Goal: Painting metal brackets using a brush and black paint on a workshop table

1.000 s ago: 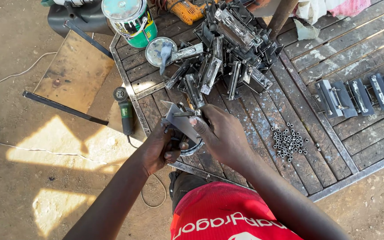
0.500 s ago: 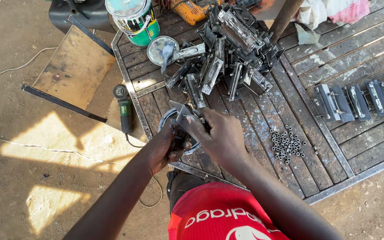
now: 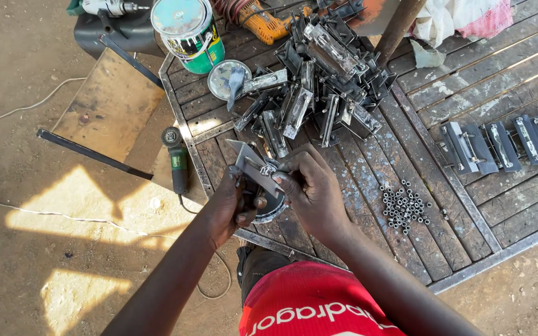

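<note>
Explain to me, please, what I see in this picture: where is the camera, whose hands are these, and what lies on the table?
The camera sits on a person's head and looks down, so both hands are that person's own. The left hand and the right hand together hold a small bent metal piece over the near edge of a slatted metal table; something round and dark shows just beneath it. On the table lie a pile of similar metal parts, a row of four more, a heap of small nuts, a paint can and an orange power tool. A green angle grinder rests beside the table on the left.
</note>
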